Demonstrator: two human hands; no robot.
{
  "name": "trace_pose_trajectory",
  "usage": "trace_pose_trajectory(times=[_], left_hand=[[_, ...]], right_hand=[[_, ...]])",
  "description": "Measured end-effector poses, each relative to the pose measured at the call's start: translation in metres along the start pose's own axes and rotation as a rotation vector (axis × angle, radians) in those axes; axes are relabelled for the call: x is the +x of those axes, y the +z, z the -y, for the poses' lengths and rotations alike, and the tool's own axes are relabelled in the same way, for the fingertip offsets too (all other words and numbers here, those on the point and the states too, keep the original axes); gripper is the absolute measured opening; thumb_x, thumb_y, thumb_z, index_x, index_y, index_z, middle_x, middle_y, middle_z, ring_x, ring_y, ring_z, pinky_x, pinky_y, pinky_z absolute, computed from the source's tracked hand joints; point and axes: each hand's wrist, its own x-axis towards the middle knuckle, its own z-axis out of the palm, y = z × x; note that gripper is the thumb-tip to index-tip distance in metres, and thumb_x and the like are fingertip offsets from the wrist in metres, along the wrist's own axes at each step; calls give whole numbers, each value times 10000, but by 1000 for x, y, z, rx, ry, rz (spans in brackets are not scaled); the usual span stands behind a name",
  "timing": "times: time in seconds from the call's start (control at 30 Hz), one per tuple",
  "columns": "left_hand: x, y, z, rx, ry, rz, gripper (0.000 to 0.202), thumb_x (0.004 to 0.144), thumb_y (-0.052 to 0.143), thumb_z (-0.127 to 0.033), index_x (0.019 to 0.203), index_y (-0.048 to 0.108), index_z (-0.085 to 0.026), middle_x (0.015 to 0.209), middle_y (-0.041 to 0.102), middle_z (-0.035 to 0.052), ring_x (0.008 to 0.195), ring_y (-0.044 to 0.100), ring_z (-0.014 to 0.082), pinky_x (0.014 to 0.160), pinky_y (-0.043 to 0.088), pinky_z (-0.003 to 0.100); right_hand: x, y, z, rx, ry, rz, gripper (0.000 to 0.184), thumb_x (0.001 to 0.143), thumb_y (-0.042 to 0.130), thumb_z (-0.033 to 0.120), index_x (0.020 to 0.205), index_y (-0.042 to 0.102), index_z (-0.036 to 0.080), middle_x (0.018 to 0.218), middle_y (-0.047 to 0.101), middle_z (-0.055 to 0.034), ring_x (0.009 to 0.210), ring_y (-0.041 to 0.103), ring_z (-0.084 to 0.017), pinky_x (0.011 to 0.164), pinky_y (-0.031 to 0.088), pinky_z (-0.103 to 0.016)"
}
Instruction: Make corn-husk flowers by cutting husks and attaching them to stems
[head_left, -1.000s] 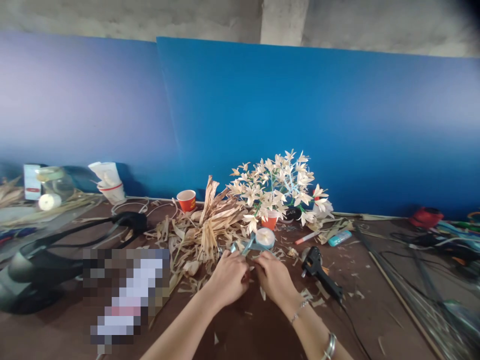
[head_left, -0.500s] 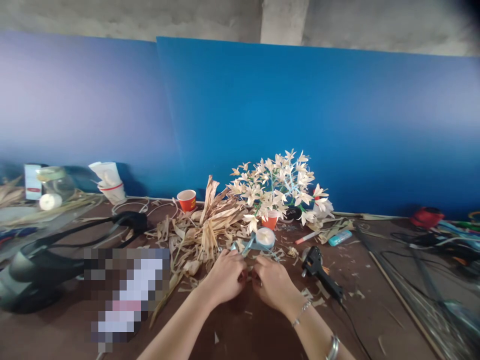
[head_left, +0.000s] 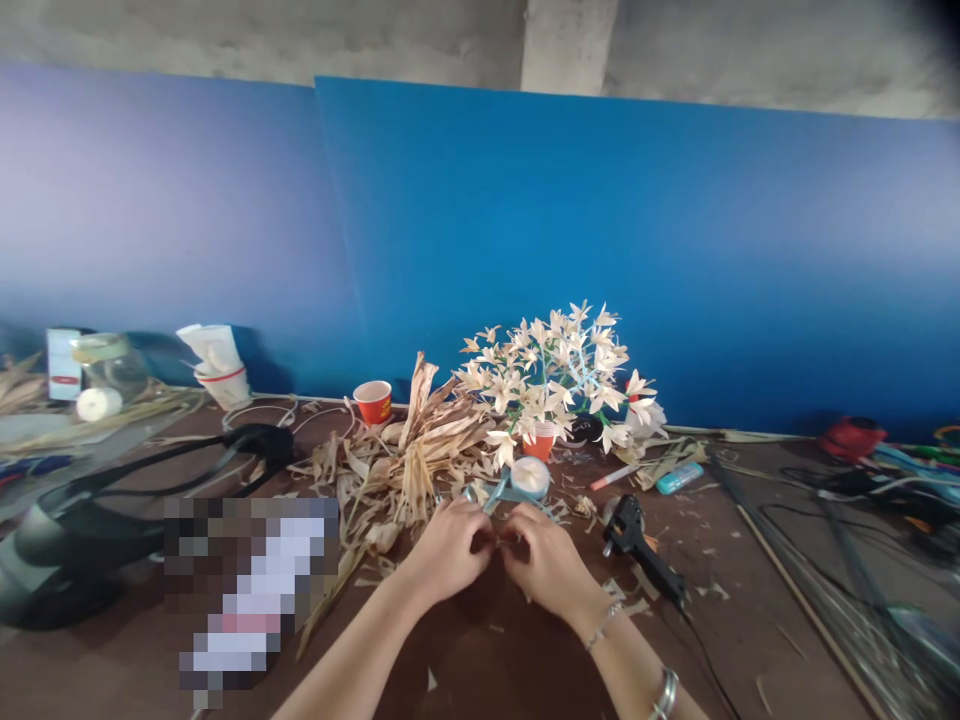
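Note:
My left hand point(head_left: 454, 545) and my right hand point(head_left: 543, 552) meet fingertip to fingertip above the brown table. Both are closed in a pinch, and whatever lies between the fingertips is too small to make out. Just beyond them are a round white-topped tub point(head_left: 530, 477) and a pair of scissors point(head_left: 496, 492), partly hidden by my fingers. Behind these, cream husk flowers point(head_left: 555, 375) on green stems stand in an orange paper cup point(head_left: 538, 438). Left of the flowers lies a heap of dried corn husks point(head_left: 420, 460).
A black glue gun point(head_left: 643, 550) with its cord lies right of my right hand. Behind it are a marker point(head_left: 615, 476) and a turquoise case point(head_left: 679, 478). A red paper cup point(head_left: 373, 401) stands at the back. Black straps point(head_left: 150, 490) and a blurred-out device point(head_left: 262, 590) occupy the left.
The fingers of both hands have shifted slightly, the thumbs and forefingers now forming rounder loops with their tips closer together. Everything on the table stays in place.

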Motion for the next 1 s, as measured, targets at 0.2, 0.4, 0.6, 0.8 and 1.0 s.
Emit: trace_pose_trajectory(times=[0.2,0.4,0.6,0.8,1.0], left_hand=[[1,0,1,-79,-20,-35,76,692,537,-148,693,600,-191,728,626,18,771,543,182,709,381,269],[1,-3,0,-91,-19,-83,104,704,528,-128,695,609,-192,717,629,15,773,549,179,728,380,274],[2,-2,2,-15,16,-108,126,734,511,-139,647,587,-189,677,624,14,749,550,178,739,353,295],[3,4,-10,143,-63,-200,117,711,517,-140,610,552,-188,646,611,25,725,541,193,691,327,316],[5,-1,-1,205,-233,-332,154,726,496,-156,592,560,-193,675,639,33,739,560,202,682,339,318]], right_hand=[[-1,2,-5,62,3,-63,103,769,476,98,719,516,179,751,546,-22,697,522,-144,627,396,-227],[1,3,-8,100,50,-89,107,763,483,103,688,492,178,703,524,-9,629,493,-131,589,376,-220],[1,2,-7,89,43,-92,116,736,486,82,671,483,178,681,506,1,606,479,-121,557,359,-207],[2,8,1,95,37,-180,119,743,471,91,663,489,177,683,515,-11,636,488,-133,582,378,-216],[2,9,6,109,118,-287,135,753,458,116,639,495,177,661,531,-19,606,499,-134,577,384,-223]])
